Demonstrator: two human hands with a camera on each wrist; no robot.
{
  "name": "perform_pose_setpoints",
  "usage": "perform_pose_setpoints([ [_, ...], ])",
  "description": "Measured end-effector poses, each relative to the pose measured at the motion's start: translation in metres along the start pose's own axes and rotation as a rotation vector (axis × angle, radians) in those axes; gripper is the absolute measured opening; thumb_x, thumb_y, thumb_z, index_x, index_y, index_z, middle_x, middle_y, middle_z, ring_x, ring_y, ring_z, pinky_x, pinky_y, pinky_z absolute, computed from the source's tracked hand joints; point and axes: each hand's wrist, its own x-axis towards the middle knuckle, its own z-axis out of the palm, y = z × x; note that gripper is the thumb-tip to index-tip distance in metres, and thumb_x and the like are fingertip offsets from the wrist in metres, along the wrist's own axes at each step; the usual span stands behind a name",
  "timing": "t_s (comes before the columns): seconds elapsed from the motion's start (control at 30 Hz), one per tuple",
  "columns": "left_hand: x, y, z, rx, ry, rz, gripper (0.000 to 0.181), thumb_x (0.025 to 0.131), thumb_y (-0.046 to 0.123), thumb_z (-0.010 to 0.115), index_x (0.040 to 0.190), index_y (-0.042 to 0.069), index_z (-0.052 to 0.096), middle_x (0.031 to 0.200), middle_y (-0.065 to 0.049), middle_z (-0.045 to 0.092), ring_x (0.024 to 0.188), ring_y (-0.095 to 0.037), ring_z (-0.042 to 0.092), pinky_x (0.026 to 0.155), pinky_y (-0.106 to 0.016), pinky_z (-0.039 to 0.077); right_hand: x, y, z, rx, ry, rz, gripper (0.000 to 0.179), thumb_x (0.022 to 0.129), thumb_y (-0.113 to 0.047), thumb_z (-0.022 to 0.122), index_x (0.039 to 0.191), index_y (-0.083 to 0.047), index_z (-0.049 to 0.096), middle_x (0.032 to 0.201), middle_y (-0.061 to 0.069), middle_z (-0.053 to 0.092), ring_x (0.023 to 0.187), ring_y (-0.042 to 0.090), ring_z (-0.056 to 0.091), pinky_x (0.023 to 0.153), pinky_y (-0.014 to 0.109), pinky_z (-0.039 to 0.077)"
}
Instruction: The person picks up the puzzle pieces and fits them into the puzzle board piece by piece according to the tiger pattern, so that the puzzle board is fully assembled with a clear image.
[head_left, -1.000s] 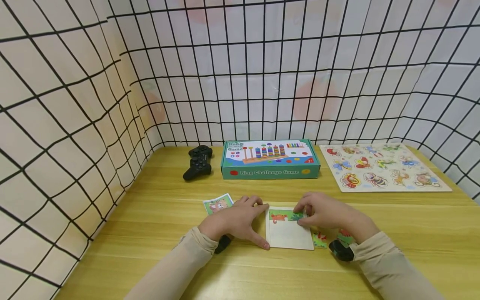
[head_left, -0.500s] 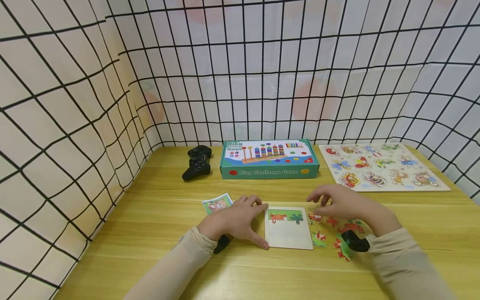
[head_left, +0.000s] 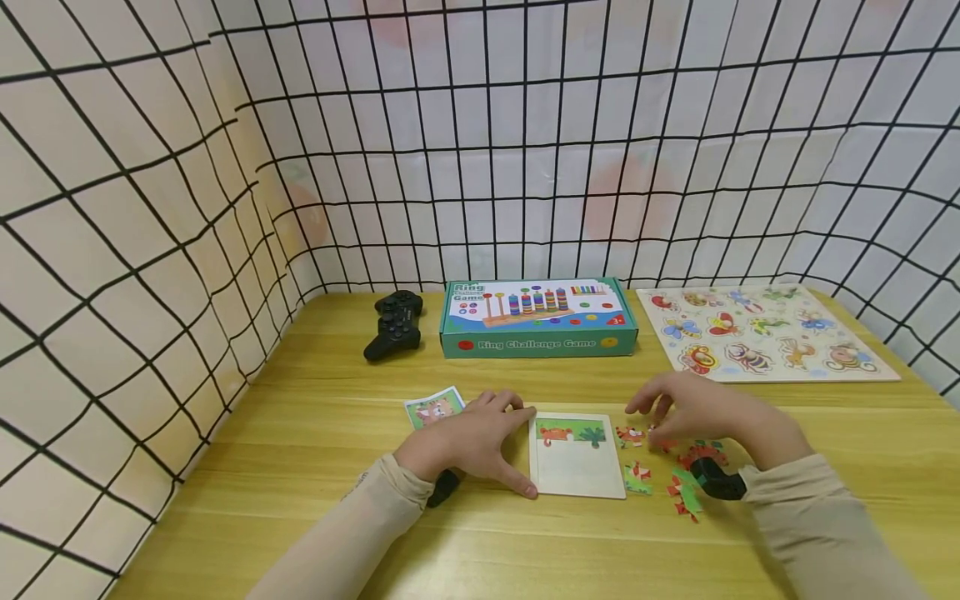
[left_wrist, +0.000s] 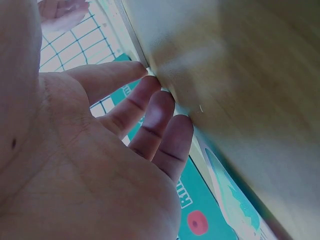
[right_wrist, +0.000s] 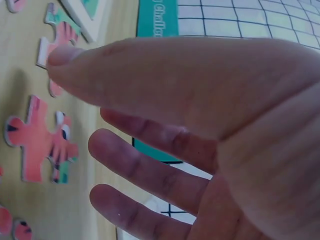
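A square wooden puzzle tray [head_left: 579,472] lies before me, with a joined strip of green and orange jigsaw pieces [head_left: 572,432] along its top. My left hand [head_left: 474,440] rests at its left edge, index fingertip at the upper corner and thumb at the lower one. Right of the tray, my right hand [head_left: 697,410] is low over loose jigsaw pieces, its fingers loosely bent and holding nothing. In the right wrist view, the thumb [right_wrist: 125,82] overlaps one orange-and-green jigsaw piece [right_wrist: 65,29], and an orange striped jigsaw piece [right_wrist: 36,142] lies beside it.
A small picture card [head_left: 433,408] lies partly under the left hand. Farther back stand a black game controller [head_left: 397,325] and a green Ring Challenge Game box [head_left: 538,343]. An insect-picture board [head_left: 765,333] is at the back right. Black-lined grid walls [head_left: 525,167] surround the table.
My right hand has let go of the strip's right-hand piece in the tray and moved right, over the loose pieces. The left hand stays in place.
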Motion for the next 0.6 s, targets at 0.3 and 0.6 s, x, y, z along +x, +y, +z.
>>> perform_pose_setpoints([
  [0.3,0.0,0.0,0.0,-0.001,0.0,-0.002,0.111,0.071,0.078,0.072,0.157,0.018,0.038,0.144,0.001,0.039,0.127,-0.02,0.036,0.106,-0.039,0.038,0.008,0.001,0.009,0.03,-0.041,0.006,0.031,0.079,-0.011,0.086,0.107,-0.005,0.076,0.097,0.0,0.07,0.08,0.016,0.061,0.065,0.03,0.053],
  [0.6,0.0,0.0,0.0,-0.006,0.001,-0.004,0.111,0.071,0.077,0.073,0.157,0.018,0.038,0.144,0.001,0.038,0.128,-0.02,0.036,0.106,-0.039,0.038,0.012,0.003,0.012,0.007,-0.043,0.012,0.025,0.08,-0.011,0.085,0.103,-0.007,0.076,0.094,-0.002,0.068,0.078,0.017,0.059,0.066,0.03,0.052],
])
